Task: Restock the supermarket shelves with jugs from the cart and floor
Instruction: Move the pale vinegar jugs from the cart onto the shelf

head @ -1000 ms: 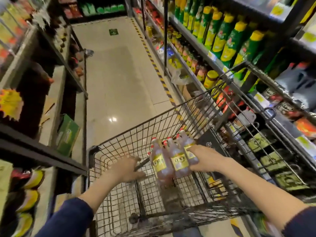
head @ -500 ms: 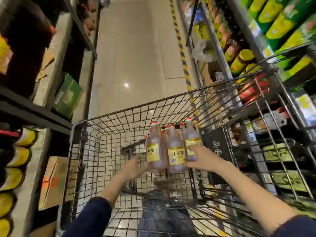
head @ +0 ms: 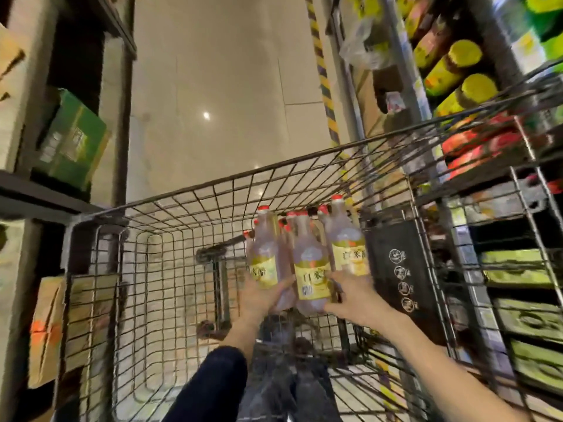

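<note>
Clamping the load from both sides, the fingers (head: 281, 284) of the left hand (head: 262, 296) curl round the lower left of the jugs (head: 310, 263), thumb laid across the front. Those of the right hand (head: 350, 295) wrap the lower right corner, just under the yellow labels. The jugs stand upright as a tight cluster with red caps up, inside the cart (head: 274, 175) toward its right wall and just beside a black panel (head: 399, 269). They seem to be lifted off the wire bottom, though blur makes that hard to confirm. The main risk is the low grip. The hands squeeze only the outer jugs near their bases, and I cannot tell whether film binds the pack. If it does not, a middle or rear jug could drop out once the squeeze eases. The tall necks could also tip forward, since nothing steadies them from above. Farther out, the cart's right wall rises between the jugs and the shelves (head: 518, 269). A swing that way without enough height would snag a base on the wire and could break the hold. Those shelves look crowded with goods, so a hurried placement could knock stock off onto the floor (head: 213, 86).
</note>
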